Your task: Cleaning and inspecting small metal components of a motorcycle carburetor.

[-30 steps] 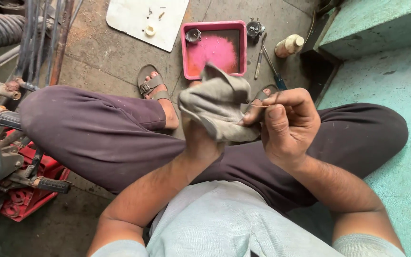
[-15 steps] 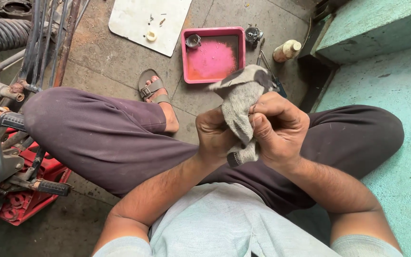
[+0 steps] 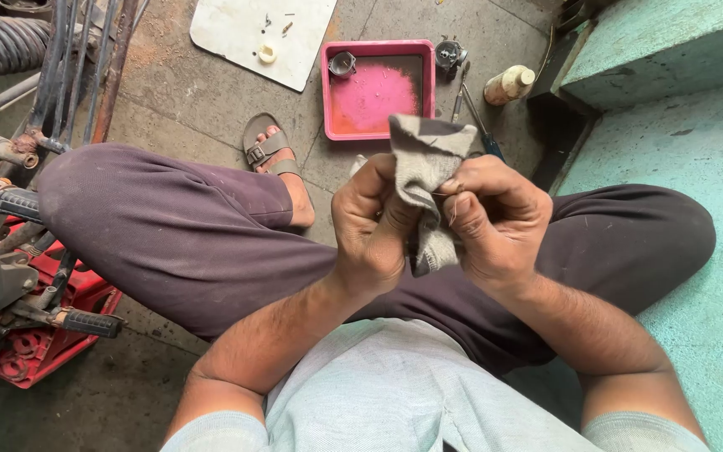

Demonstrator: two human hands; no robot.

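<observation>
Both hands are raised in front of my chest and gripped together around a grey, dirty rag (image 3: 422, 159). My left hand (image 3: 371, 226) clenches the rag from the left with its fingers curled over the cloth. My right hand (image 3: 495, 218) pinches the rag from the right; a thin wire-like strand shows at its fingertips. Whatever is wrapped inside the cloth is hidden. The rag's upper end sticks up above my knuckles and its lower end hangs between my palms, over my dark trousers.
On the concrete floor ahead lies a pink tray (image 3: 378, 125) with a small metal part (image 3: 342, 64) in its corner. A white board (image 3: 244, 38) with small parts, a pale bottle (image 3: 510, 84) and a screwdriver (image 3: 480, 125) lie nearby. Motorcycle parts (image 3: 10, 209) crowd the left; a green ledge (image 3: 671, 50) rises right.
The rag was spread loosely over my left hand; both hands have since closed together on it and bunched it upright, moving slightly closer to my body.
</observation>
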